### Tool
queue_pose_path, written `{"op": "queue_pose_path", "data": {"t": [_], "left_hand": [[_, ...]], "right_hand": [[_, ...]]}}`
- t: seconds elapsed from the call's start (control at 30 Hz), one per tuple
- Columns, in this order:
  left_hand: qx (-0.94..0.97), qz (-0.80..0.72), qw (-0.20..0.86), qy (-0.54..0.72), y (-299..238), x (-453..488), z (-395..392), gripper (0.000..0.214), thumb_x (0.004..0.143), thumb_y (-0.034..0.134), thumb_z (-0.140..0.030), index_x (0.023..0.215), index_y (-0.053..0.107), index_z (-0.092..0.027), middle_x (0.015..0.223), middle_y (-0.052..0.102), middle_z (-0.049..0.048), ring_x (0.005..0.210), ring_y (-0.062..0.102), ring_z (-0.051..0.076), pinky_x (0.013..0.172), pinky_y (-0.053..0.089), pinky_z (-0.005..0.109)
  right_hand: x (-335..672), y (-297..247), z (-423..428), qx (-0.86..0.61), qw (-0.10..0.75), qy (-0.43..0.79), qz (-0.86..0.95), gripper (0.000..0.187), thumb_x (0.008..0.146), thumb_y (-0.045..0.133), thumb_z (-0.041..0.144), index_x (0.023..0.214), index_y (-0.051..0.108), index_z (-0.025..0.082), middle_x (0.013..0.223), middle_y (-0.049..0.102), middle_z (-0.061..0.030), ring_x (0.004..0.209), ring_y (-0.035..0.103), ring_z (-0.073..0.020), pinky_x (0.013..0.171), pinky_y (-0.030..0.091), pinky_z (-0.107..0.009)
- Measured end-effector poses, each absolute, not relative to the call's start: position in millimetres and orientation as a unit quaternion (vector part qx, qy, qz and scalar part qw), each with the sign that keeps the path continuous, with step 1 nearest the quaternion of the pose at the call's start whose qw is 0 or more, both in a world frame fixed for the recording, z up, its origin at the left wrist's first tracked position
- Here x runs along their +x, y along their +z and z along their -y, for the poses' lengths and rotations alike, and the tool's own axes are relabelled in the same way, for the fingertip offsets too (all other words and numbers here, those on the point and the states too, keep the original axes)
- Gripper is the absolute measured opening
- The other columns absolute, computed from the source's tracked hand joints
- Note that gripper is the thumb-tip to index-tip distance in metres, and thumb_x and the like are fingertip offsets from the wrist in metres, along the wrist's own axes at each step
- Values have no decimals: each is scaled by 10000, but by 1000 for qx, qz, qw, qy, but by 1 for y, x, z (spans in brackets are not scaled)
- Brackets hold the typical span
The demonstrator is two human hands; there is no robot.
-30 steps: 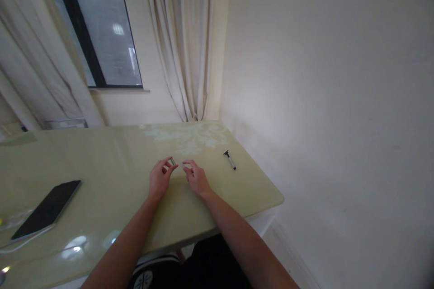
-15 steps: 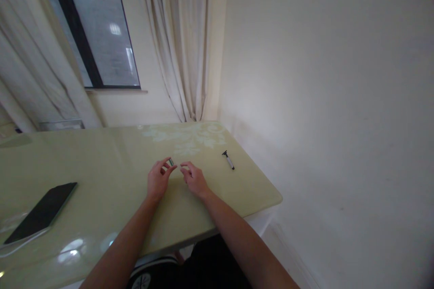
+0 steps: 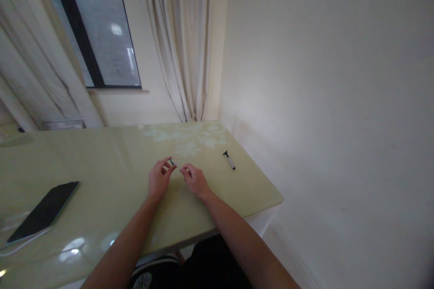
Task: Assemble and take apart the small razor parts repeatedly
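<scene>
Between the thumb and fingertips of my left hand [image 3: 159, 179] is a small, narrow dark-green and pale piece [image 3: 172, 161], too small to name surely. My right hand [image 3: 194, 179] is close on its right, thumb and forefinger pinched together. A thin pale bit [image 3: 178, 167] shows between the two hands at the right fingertips; whether it is joined to the green piece I cannot tell. Both hands are just above the table. Apart from them, to the right, lies a razor [image 3: 229, 160] with a black head and a grey handle.
The glossy yellow-green table [image 3: 111, 162] has a pale flower pattern at its far edge. A dark flat tablet-like device [image 3: 44, 211] with a white cable [image 3: 25, 244] lies at left. A white wall [image 3: 322, 122] borders the right side; curtains [image 3: 179, 45] and a window stand behind.
My right thumb and forefinger, apart before, have closed, and a thin pale bit now shows between the hands. My left hand keeps its hold on the small piece. The razor has not moved.
</scene>
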State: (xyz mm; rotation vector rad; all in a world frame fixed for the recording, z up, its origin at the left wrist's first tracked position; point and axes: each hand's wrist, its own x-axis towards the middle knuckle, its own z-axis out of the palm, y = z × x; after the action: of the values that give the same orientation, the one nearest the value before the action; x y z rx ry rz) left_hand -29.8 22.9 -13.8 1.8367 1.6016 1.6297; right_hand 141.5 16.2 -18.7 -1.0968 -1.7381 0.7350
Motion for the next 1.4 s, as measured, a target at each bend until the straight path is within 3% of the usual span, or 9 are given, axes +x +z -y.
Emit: {"op": "queue_pose_path", "data": {"t": [0.37,0.53,1.4], "left_hand": [[623,-542,94,556,-15,-29,-23,468,865,637,-543,1157,708,-184,811,642,1,552,529,138,632,494,312],[627,-545,94,549,-16,-30,-24,463,880,620,-530,1177,706,-186,814,646,3,558,535,142,634,495,314],[659,-522,87,534,-19,-28,-24,432,907,611,-495,1200,691,-188,812,628,-1,560,528,145,640,486,314]], "right_hand": [[141,-16,-15,-511,430,256,699,295,1048,515,340,931,736,184,684,631,6,642,558,-138,627,342,-229],[140,-16,-15,-464,423,281,726,284,1046,524,339,940,742,189,702,646,9,663,573,-135,647,362,-217],[141,-18,-18,-466,464,320,682,324,1029,507,357,870,727,180,632,570,26,593,518,-125,602,356,-225]]}}
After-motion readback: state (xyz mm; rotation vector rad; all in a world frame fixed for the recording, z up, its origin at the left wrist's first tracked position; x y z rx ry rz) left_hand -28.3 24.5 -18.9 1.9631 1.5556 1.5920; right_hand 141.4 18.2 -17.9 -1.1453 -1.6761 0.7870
